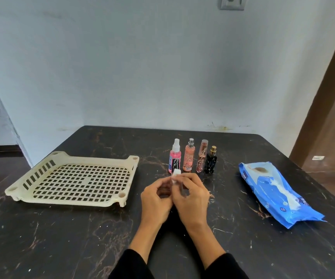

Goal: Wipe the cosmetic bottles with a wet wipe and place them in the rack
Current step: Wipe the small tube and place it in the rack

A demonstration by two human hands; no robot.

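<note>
Both hands meet mid-table: left hand (156,195) and right hand (190,195) pinch a small clear bottle (172,181) upright with a white wipe (176,175); the rack (72,178) lies well left, nearer the left hand

Dark marbled table (62,238) against pale blue wall (142,67), grey wall switch (232,3), brown door (331,109) rightward.
</note>
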